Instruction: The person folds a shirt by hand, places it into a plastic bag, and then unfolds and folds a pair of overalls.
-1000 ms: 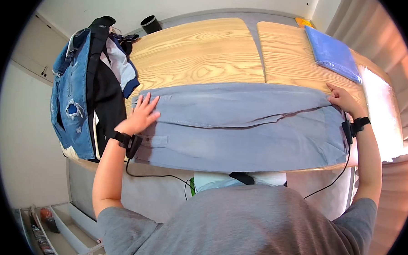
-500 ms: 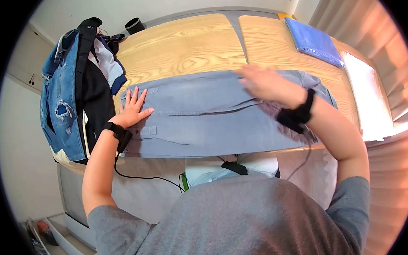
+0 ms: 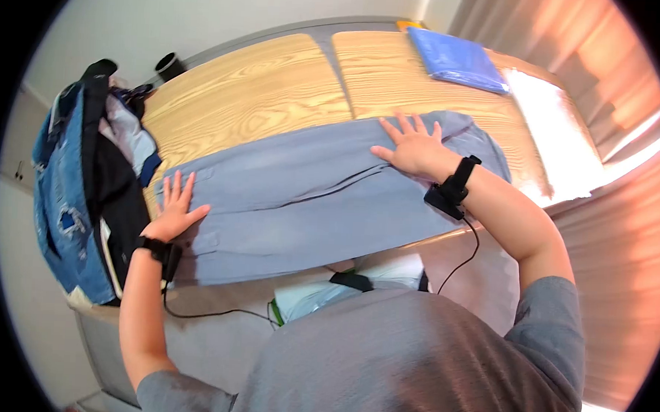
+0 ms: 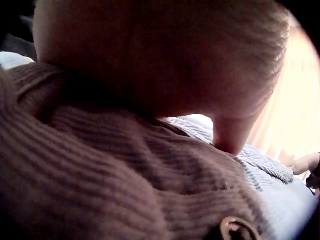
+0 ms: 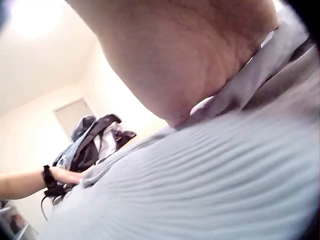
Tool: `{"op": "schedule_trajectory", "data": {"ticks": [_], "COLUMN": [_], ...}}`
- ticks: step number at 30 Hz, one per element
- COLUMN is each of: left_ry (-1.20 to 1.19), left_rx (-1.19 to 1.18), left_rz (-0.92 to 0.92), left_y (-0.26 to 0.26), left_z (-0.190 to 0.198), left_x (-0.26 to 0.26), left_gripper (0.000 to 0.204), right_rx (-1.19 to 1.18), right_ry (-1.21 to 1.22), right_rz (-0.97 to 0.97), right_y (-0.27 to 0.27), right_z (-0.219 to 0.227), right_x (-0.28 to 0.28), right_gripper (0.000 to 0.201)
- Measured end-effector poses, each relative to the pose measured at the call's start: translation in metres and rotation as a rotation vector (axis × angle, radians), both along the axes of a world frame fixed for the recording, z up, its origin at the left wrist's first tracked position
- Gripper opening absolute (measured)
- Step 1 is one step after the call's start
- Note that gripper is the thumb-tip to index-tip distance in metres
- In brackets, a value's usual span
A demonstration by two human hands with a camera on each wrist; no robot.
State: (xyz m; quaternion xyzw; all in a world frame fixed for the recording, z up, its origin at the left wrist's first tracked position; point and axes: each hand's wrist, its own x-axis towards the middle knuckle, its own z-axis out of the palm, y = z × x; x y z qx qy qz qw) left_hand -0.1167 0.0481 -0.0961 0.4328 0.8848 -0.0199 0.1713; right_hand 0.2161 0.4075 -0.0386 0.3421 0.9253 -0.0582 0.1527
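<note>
A long grey-blue corduroy garment point(image 3: 292, 226) lies spread across the table, with a dark crease along its middle. My left hand point(image 3: 173, 217) rests on its left end, fingers spread and straight. In the left wrist view that palm point(image 4: 165, 60) leans over ribbed cloth, with a round button point(image 4: 239, 230) below it. My right hand point(image 3: 419, 151) lies on the upper right part of the garment, its fingers spread too. The right wrist view shows the heel of this hand point(image 5: 170, 70) close over the ribbed fabric point(image 5: 200, 175).
Jeans point(image 3: 72, 209) and dark clothes point(image 3: 114, 167) are heaped at the table's left end. A blue packet in plastic point(image 3: 458, 61) and a shiny white sheet point(image 3: 554, 135) lie to the right. A gap parts the two wooden tabletops point(image 3: 239, 91). Cables point(image 3: 218, 315) hang from both wrist cameras.
My right hand has moved left from the garment's right end, across the cloth, and now lies flat with spread fingers. The left hand stays on the left end. The head view has shifted.
</note>
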Motion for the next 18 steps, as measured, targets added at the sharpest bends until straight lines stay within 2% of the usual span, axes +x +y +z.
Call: {"op": "schedule_trajectory", "data": {"ticks": [4, 9, 15, 16, 18], "left_ry": [-0.035, -0.066, -0.07, -0.039, -0.009], "left_rx": [-0.028, -0.094, -0.051, -0.05, -0.042], "left_rz": [0.03, 0.068, 0.098, 0.109, 0.11], "left_y": [0.004, 0.012, 0.024, 0.028, 0.028], "left_z": [0.009, 0.029, 0.016, 0.016, 0.01], "left_x": [0.008, 0.021, 0.044, 0.051, 0.055], "left_gripper": [0.088, 0.09, 0.092, 0.091, 0.09], "right_rx": [-0.01, -0.051, -0.019, -0.035, 0.132], "right_ry": [0.028, 0.03, 0.026, 0.01, -0.17], "right_rz": [-0.206, -0.193, -0.129, -0.117, -0.143], "right_y": [0.049, 0.061, 0.114, 0.11, 0.1], "right_z": [-0.01, -0.008, -0.023, -0.017, 0.003], "right_x": [0.05, 0.05, 0.052, 0.046, 0.041], "right_gripper": [0.078, 0.079, 0.078, 0.078, 0.074]}}
